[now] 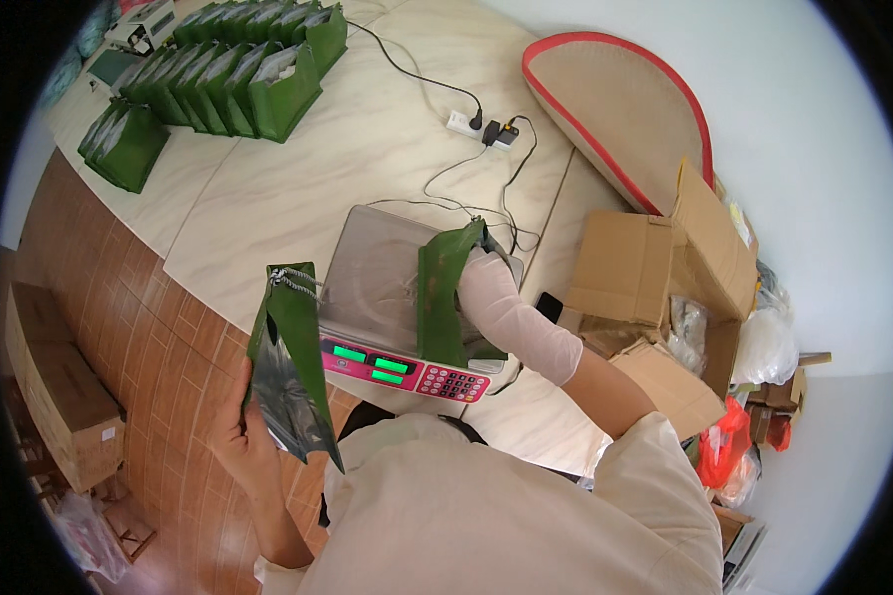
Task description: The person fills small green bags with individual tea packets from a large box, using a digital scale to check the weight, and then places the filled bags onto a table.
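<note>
My left hand (247, 431), bare, grips a green bag (298, 357) with a silvery lining and a black-and-white cord handle, held at the left of the scale. A second green bag (446, 290) stands on the steel platform of a pink digital scale (376, 260), whose green displays are lit. In a whitish glove or sleeve cover, my right hand (484, 275) reaches into the mouth of that second bag. Its fingers are hidden inside, so what they touch does not show.
Rows of filled green bags (283, 97) stand at the table's far left. Behind the scale lie cables and a power strip (463, 124). At right are a phone (548, 306), an open cardboard box (618, 268) and a red-rimmed board (618, 111). Closed cartons (67, 387) sit on the floor.
</note>
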Available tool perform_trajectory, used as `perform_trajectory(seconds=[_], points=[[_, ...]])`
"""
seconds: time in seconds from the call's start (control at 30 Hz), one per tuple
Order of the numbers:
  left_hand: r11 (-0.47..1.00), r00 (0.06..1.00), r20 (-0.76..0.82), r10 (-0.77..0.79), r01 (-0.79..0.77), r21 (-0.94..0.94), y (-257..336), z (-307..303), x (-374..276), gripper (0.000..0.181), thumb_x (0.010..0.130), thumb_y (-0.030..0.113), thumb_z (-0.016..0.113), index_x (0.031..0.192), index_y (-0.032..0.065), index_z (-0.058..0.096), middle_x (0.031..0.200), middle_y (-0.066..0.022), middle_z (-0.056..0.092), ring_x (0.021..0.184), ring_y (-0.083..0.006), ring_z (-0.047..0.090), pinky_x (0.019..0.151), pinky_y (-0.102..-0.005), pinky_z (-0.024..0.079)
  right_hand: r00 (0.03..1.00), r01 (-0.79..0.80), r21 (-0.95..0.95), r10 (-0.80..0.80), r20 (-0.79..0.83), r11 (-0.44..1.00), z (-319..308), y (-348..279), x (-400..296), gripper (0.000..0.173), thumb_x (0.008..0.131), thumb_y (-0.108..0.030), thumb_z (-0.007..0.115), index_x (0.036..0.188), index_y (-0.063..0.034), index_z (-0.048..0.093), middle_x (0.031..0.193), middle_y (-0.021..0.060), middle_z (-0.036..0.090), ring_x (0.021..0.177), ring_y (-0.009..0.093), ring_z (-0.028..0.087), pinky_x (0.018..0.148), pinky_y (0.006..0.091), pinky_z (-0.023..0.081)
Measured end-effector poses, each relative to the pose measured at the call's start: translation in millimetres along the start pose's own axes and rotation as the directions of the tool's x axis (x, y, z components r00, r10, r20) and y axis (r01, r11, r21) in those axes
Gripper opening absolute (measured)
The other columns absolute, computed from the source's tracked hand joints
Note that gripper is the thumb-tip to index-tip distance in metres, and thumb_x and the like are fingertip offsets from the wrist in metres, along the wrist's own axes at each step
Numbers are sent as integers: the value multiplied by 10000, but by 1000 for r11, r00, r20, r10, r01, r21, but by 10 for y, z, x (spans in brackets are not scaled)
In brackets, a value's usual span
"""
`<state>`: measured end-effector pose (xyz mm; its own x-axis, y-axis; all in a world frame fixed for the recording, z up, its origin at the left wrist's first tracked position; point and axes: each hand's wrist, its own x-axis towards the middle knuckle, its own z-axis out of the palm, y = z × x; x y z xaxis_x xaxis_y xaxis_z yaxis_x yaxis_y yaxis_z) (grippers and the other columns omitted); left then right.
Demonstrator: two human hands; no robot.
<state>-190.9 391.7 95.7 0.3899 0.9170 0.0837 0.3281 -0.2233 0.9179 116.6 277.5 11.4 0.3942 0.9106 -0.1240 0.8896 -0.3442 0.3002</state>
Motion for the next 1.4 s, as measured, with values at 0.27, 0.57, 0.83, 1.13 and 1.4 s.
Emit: perform_trajectory(seconds=[0.27,0.57,0.83,1.13,1.4], points=[[998,998,-10,-69,69,4,-39,-98,-107,362,869,-68,442,1188,3,597,1088,-109,656,912,-103,600,778,-213,441,986,-143,190,157,-63,971,-66,89,-211,32,760,-69,556,787,-52,565,726,110,614,655,231,649,539,320,516],[999,999,32,-15,13,41,-29,-118,-159,332,909,-24,456,1210,25,589,1048,-57,654,851,-66,554,754,-194,420,967,69,41,-57,-249,997,-264,107,-272,22,731,-88,566,729,-73,583,728,78,575,685,213,600,552,311,483],[999,1000,4,-29,29,19,-112,-124,-201,383,860,-81,438,1186,26,607,1044,-108,667,876,-97,595,748,-209,434,923,334,-143,-354,-150,932,-265,1,-8,60,717,-115,580,735,-90,631,732,48,598,709,199,593,617,313,457],[997,997,-28,-72,71,-22,-157,-147,-246,363,870,-63,438,1186,13,602,1067,-119,661,913,-116,604,786,-229,447,872,490,-270,-467,148,829,-524,-17,-10,97,708,-126,576,781,-83,624,771,52,596,740,202,586,636,311,435],[996,996,-21,-87,87,8,-186,-149,-226,356,875,-55,442,1182,17,606,1063,-106,666,887,-101,605,756,-222,449,806,545,-366,-592,-21,754,-379,80,-122,129,760,-153,557,789,-76,656,828,29,585,824,191,550,669,314,402]])
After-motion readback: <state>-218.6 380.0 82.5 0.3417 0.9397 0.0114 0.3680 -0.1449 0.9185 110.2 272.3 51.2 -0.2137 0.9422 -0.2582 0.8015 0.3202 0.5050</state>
